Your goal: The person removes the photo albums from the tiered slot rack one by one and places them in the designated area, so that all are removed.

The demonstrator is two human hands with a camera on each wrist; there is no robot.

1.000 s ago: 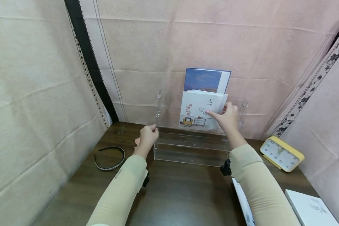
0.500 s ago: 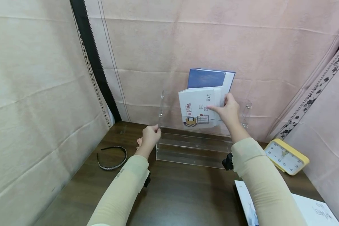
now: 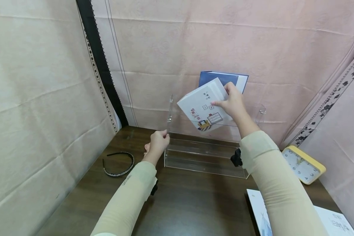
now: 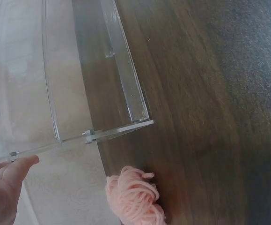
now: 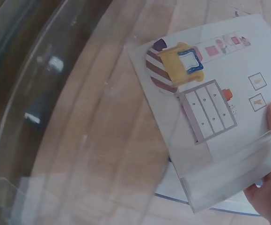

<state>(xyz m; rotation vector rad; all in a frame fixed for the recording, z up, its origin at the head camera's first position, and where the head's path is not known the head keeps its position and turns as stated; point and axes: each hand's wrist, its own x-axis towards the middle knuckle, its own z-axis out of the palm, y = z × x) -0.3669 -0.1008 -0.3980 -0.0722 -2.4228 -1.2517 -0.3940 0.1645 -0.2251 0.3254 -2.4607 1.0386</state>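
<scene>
My right hand (image 3: pixel 235 101) pinches a white book (image 3: pixel 202 109) by its right edge, thumb on the cover. The cover carries a drawn yellow armchair and a chest of drawers (image 5: pixel 208 112). It is tilted, leaning left, its lower corner behind the front panel of a clear acrylic tiered rack (image 3: pixel 200 167). Behind it in the rack stands a blue book (image 3: pixel 207 78), partly hidden. My left hand (image 3: pixel 157 144) grips the left side panel of the rack between thumb and fingers; the left wrist view shows the thumb on that panel's edge (image 4: pixel 121 129).
A ball of pink yarn (image 4: pixel 134 197) lies beside the rack's left side. A dark headband (image 3: pixel 118 174) is on the table at left. At right are a yellow clock (image 3: pixel 302 164) and white books (image 3: pixel 331 219). Cloth hangs (image 3: pixel 153 49) close behind the rack.
The white book has risen in the rack and turned from upright to leaning left, its bottom partly lifted. My right hand moved up with it. My left hand keeps its grip on the rack.
</scene>
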